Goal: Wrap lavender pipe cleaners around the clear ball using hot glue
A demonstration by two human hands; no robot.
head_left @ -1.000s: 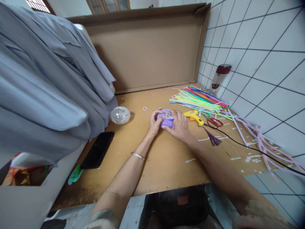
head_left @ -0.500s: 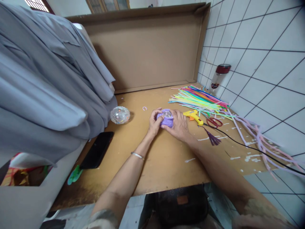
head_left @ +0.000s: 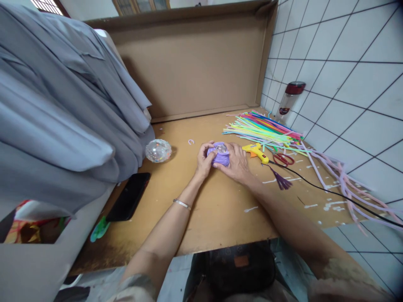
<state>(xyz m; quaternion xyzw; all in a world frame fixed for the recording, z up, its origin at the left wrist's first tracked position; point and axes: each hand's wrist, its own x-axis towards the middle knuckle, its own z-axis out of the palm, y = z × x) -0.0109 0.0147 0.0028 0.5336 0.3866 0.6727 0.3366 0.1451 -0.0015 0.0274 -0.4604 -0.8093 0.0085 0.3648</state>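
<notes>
cupping purple coil (head_left: 223,159), 2 hands (head_left: 204,162) (head_left: 238,164), forearms (head_left: 166,230) converging

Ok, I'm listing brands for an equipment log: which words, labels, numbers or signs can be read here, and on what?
No text is legible.
Yellow glue gun: label marks, too small to read.
Bottle: dark mark, too blurred to read.
Bag: brown patch, no lettering discernible.
Purple piece: no lettering visible.

- We see a tan tabletop (head_left: 220,218) with white streaks (head_left: 251,209)
- At left we find a clear round object (head_left: 158,151) and a black phone (head_left: 129,197)
- At right we have colourful pipe cleaners (head_left: 261,130), a yellow glue gun (head_left: 260,154), red-handled scissors (head_left: 283,158) and a purple tassel (head_left: 281,180)
</notes>
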